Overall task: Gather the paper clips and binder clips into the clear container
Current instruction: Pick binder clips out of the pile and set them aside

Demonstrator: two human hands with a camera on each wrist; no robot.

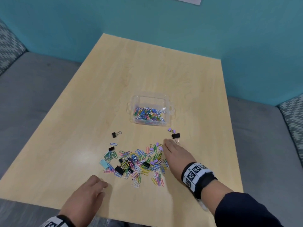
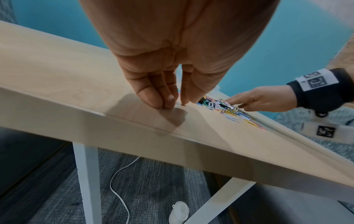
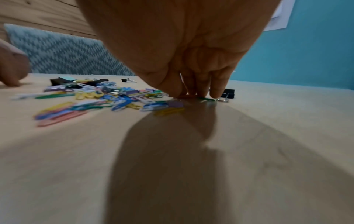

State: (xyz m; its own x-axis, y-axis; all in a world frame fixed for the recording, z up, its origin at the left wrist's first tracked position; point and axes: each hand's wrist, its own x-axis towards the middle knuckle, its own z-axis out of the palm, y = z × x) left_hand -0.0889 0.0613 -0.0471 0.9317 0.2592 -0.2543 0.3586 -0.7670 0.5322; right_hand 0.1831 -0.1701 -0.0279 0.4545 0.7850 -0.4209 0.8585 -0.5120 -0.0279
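A clear container [image 1: 170, 110] sits mid-table with several coloured paper clips in it. Nearer me lies a loose pile of paper clips [image 1: 136, 163] mixed with black and purple binder clips. One black binder clip [image 1: 116, 134] lies apart at the left, another [image 1: 176, 136] at the right beside small purple ones [image 1: 171, 129]. My right hand [image 1: 167, 146] lies flat at the pile's right edge, straight fingers [image 3: 216, 92] pressing on the table and a green clip. My left hand [image 1: 102, 185] touches the bare table with its fingertips [image 2: 168, 103], front left of the pile, holding nothing.
The wooden table [image 1: 147, 66] ends close to my left hand at the front edge. A grey bench [image 1: 32, 89] with patterned cushions [image 1: 293, 122] wraps around it below a teal wall. A white cable [image 2: 118, 174] lies on the floor beneath.
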